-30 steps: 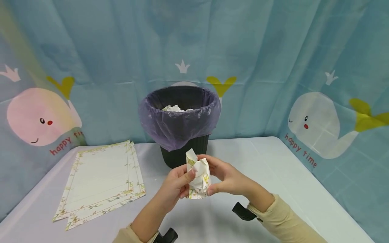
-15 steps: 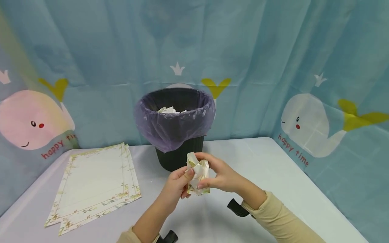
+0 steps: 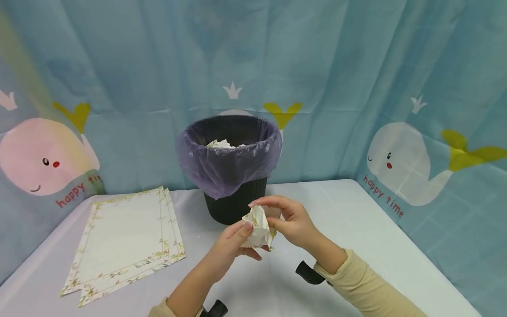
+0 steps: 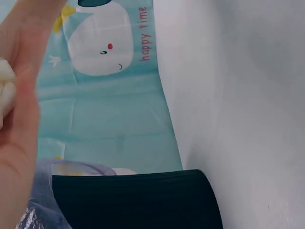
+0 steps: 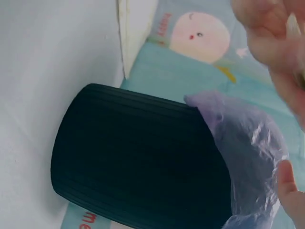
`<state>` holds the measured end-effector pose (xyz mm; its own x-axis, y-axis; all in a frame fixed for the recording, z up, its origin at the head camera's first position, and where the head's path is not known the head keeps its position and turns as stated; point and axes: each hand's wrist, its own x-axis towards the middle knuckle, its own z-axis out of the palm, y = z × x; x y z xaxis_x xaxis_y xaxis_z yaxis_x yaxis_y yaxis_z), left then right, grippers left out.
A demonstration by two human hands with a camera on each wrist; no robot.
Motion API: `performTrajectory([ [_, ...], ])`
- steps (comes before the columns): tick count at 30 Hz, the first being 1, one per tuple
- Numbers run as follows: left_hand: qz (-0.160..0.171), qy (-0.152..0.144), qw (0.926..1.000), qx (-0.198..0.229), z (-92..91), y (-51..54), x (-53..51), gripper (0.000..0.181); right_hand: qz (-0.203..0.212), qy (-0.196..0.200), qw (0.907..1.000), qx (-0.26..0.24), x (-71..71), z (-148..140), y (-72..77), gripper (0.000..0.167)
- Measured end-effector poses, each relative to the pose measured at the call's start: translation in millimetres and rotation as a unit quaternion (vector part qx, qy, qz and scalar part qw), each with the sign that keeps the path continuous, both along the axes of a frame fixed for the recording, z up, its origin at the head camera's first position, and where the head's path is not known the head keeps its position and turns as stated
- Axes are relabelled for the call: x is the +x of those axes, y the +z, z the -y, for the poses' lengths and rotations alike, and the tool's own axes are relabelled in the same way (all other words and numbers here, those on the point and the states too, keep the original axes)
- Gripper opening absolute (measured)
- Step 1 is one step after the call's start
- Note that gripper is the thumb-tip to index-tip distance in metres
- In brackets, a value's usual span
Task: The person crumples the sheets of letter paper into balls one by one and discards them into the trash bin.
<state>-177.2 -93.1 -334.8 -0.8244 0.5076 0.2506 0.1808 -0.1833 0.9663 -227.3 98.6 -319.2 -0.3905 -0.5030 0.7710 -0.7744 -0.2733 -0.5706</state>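
A crumpled sheet of white paper point(image 3: 258, 231) with yellow-green print is held between both hands in front of the bin. My left hand point(image 3: 225, 251) grips its left side, thumb on top and fingers beneath. On the right side, my right hand point(image 3: 292, 220) holds the paper with bent fingers and thumb, which partly hide it. In the left wrist view a bit of the crumpled paper point(image 4: 5, 90) shows at the left edge. The right wrist view catches only parts of the hands at its right side.
Behind the hands stands a dark bin point(image 3: 237, 198) lined with a purple bag point(image 3: 229, 167); crumpled papers point(image 3: 222, 144) lie inside. Flat, flower-bordered sheets point(image 3: 123, 237) overlap on the white table point(image 3: 325, 211) at left. A blue whale-print curtain point(image 3: 325, 57) surrounds the table.
The paper has been squeezed into a smaller, more compact lump. My right-hand fingers have shifted over its top and right side, and the left fingers now reach out underneath.
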Motion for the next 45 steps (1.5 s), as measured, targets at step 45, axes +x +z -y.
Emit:
performTrajectory([
  [45,-0.134,0.256,0.9546,-0.074,-15.7,5.8,-4.1,0.012,0.026,-0.165,0.9849,0.046,8.8,-1,-19.9,0.028],
])
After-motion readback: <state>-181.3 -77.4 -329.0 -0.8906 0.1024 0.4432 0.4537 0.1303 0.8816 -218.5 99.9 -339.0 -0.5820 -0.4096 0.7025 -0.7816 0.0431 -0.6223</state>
